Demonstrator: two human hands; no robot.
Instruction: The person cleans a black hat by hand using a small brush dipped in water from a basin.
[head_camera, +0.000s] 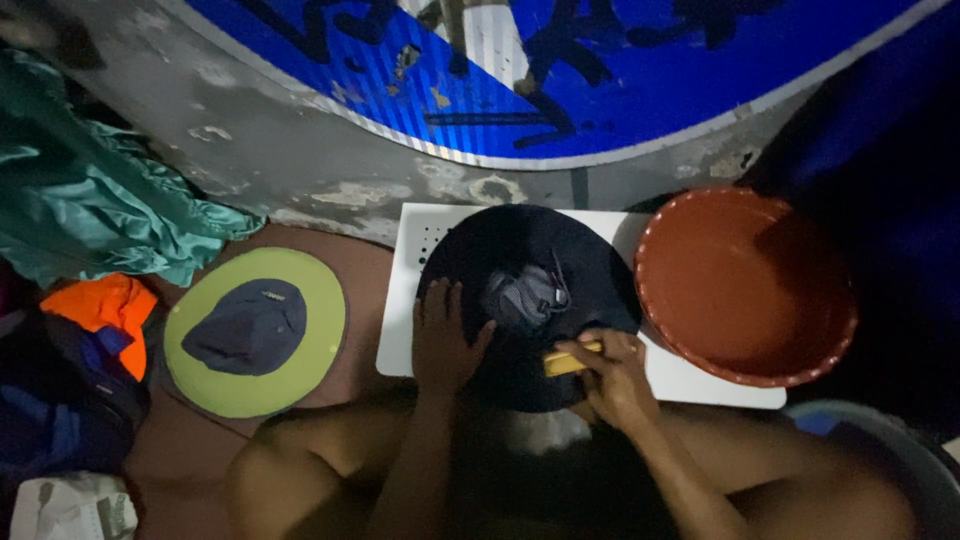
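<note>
The right hand (612, 378) has its fingers curled tight around a small yellow block (568, 361), maybe soap or a brush, and presses it on the brim of a dark hat (530, 300). The left hand (445, 335) lies flat with fingers spread, holding the hat down. The hat sits on a white board (400, 300). This looks like the scrubbing part, and the block needs to rub along the brim next. A red-brown basin (745, 285) waits just beside. A green-brimmed hat (255, 330) lies on the left.
</note>
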